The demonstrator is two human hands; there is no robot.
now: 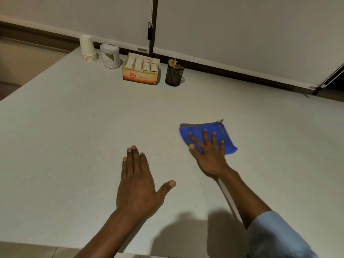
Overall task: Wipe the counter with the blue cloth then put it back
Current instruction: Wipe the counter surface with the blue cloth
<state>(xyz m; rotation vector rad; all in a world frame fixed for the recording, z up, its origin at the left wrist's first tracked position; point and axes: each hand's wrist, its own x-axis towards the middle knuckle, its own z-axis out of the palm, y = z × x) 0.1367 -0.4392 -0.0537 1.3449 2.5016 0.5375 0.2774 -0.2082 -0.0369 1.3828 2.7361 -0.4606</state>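
Note:
A folded blue cloth with a grey edge lies on the pale speckled counter, right of the middle. My right hand presses flat on top of the cloth, fingers spread across it. My left hand rests flat on the bare counter to the left of the cloth, palm down, fingers together and thumb out, holding nothing.
At the back of the counter stand a stack of white paper cups, a white lidded jar, an open box of sachets and a black mesh holder with sticks. A wall with a dark strip runs behind them.

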